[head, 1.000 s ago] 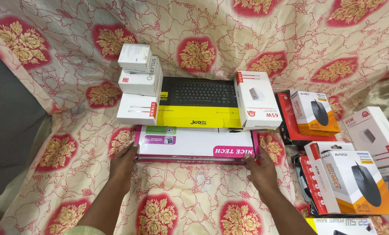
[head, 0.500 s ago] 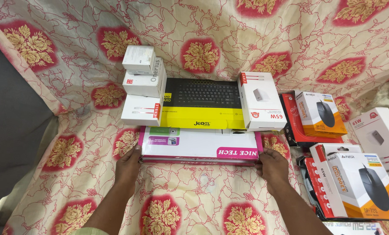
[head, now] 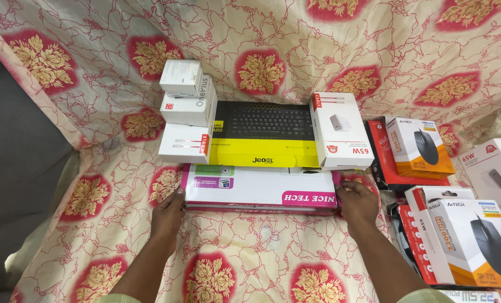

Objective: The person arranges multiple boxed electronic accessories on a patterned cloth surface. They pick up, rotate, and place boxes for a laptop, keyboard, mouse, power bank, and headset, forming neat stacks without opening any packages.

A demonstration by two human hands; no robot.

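A long white and pink box [head: 260, 188] lies flat on the flowered cloth [head: 245, 252], in front of a black and yellow keyboard box [head: 264, 134]. My left hand [head: 169, 212] grips its left end and my right hand [head: 356, 203] grips its right end. Three white boxes [head: 186, 109] are stacked on the keyboard box's left end. A white charger box [head: 342, 130] lies on its right end.
To the right lie several boxes: a white and orange mouse box [head: 420, 147] on a red box, another mouse box [head: 475, 241], a white charger box [head: 497, 177]. A grey surface [head: 15, 168] shows at the left beyond the cloth.
My right hand slid from the front of the box's right end to its right edge. The left hand stays on the left end. The view shifted slightly.
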